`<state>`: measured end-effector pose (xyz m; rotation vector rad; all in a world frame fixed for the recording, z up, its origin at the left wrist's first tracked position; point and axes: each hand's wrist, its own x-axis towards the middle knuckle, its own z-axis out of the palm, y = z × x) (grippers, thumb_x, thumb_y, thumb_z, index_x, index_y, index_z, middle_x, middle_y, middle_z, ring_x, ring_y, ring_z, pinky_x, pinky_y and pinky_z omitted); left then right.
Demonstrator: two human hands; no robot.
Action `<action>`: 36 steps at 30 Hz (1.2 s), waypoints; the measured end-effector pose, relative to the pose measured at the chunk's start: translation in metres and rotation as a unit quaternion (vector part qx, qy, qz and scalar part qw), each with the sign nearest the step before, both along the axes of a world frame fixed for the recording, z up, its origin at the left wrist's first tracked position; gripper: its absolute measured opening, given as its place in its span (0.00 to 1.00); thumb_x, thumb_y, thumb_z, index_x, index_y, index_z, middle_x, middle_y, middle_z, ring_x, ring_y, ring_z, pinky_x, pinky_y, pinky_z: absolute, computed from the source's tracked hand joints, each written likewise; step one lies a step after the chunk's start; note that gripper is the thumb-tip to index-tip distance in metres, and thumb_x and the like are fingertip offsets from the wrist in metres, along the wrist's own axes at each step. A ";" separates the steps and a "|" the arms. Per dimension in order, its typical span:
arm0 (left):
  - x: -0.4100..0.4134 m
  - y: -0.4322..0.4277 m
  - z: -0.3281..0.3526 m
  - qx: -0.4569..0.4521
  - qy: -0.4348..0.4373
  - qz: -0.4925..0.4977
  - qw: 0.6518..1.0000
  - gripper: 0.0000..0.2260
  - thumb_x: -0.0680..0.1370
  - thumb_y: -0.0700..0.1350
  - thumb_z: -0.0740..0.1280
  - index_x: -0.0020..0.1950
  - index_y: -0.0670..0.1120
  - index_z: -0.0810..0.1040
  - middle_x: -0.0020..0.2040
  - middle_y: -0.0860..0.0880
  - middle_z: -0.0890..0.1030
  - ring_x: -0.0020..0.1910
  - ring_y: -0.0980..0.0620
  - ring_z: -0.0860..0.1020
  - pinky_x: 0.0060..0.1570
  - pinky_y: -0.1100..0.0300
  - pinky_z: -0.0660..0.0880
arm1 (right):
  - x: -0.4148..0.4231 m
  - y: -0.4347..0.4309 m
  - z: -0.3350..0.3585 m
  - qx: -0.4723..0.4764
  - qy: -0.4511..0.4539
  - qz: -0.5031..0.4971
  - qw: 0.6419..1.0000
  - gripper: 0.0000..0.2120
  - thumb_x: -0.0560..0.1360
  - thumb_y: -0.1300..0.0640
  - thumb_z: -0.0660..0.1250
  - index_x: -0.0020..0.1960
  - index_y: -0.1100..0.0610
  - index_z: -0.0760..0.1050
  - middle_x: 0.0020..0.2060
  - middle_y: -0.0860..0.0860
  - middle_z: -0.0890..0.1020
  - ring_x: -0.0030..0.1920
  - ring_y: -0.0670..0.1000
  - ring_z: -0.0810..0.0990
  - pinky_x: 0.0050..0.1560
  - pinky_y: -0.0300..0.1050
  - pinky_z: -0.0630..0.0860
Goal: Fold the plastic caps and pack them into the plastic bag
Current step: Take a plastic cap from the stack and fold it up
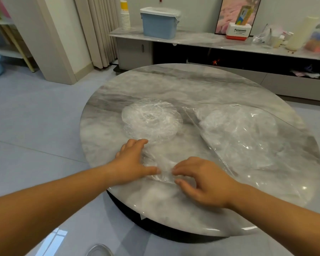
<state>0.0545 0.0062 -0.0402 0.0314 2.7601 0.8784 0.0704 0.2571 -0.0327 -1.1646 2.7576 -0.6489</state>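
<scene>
Single plastic cap (162,163) pressed flat on table (174,85) under left hand (131,159), near edge pinched by right hand (201,180); cap stack (151,119) just beyond, plastic bag (248,137) at right.

We log left hand (132,159) and right hand (201,179) bare. Left forearm (63,191) and right forearm (277,209) bare behind them. Pale rounded shoe toe (100,250) well below left hand.

Glossy marble table (174,84); thin clear crinkled plastic caps (151,120).
</scene>
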 end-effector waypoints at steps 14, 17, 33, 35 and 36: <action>-0.003 0.013 0.020 -0.085 -0.055 0.019 0.995 0.20 0.72 0.62 0.74 0.55 0.51 0.74 0.48 0.55 0.75 0.49 0.53 0.76 0.48 0.59 0.73 | 0.025 0.006 -0.010 0.164 0.099 0.031 0.981 0.19 0.81 0.40 0.55 0.64 0.47 0.74 0.61 0.48 0.76 0.55 0.51 0.74 0.53 0.47 0.74; -0.004 0.011 0.019 -0.091 -0.049 0.018 0.994 0.17 0.72 0.60 0.75 0.41 0.50 0.73 0.40 0.53 0.75 0.39 0.54 0.74 0.38 0.59 0.69 | 0.024 0.010 -0.009 0.169 0.087 0.025 0.981 0.19 0.81 0.39 0.55 0.65 0.46 0.74 0.61 0.48 0.76 0.56 0.51 0.74 0.54 0.47 0.74; 0.004 0.012 0.023 0.396 -0.216 0.151 0.880 0.09 0.76 0.40 0.74 0.46 0.44 0.74 0.34 0.45 0.78 0.30 0.52 0.78 0.31 0.61 0.77 | 0.026 -0.018 -0.004 0.119 -0.010 0.015 0.993 0.23 0.81 0.37 0.52 0.70 0.46 0.71 0.69 0.47 0.64 0.62 0.48 0.66 0.66 0.42 0.64; 0.004 0.014 0.025 0.434 -0.231 0.147 0.858 0.07 0.76 0.40 0.74 0.46 0.44 0.75 0.37 0.44 0.80 0.33 0.51 0.81 0.34 0.60 0.79 | 0.027 -0.017 -0.003 0.125 -0.011 0.012 0.992 0.23 0.81 0.36 0.51 0.70 0.45 0.70 0.64 0.47 0.65 0.60 0.48 0.66 0.64 0.41 0.63; 0.004 0.017 0.026 0.443 -0.233 0.142 0.854 0.06 0.76 0.40 0.73 0.46 0.44 0.76 0.38 0.44 0.81 0.35 0.50 0.81 0.35 0.59 0.80 | 0.028 -0.017 -0.003 0.127 -0.007 0.012 0.992 0.23 0.81 0.36 0.51 0.69 0.45 0.70 0.62 0.47 0.66 0.59 0.48 0.66 0.63 0.41 0.64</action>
